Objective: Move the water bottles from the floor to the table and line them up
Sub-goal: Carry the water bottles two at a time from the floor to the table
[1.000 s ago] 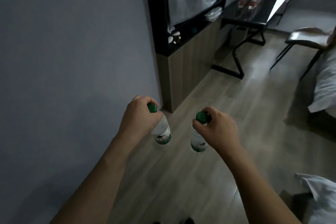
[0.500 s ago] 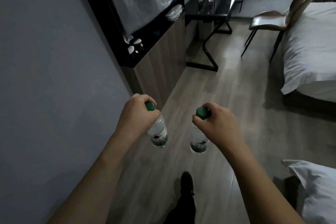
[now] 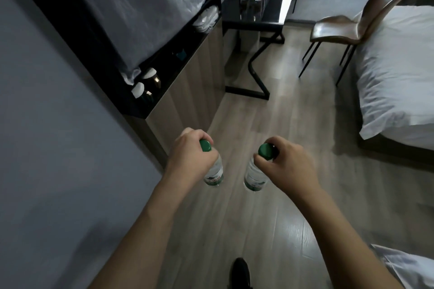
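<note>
Left hand (image 3: 187,159) and right hand (image 3: 286,166), fingers curled round green caps, each dangling a bottle (image 3: 212,172). Probably full, heavy, slick; firmer by the neck.

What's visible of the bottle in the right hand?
The clear plastic water bottle with a green screw cap hangs roughly upright above the wood-look floor, touching nothing but the right hand. Its fingers curl round the neck just under the cap. A white and green label wraps the lower body. The base is seen foreshortened; the fill level cannot be told.
</note>
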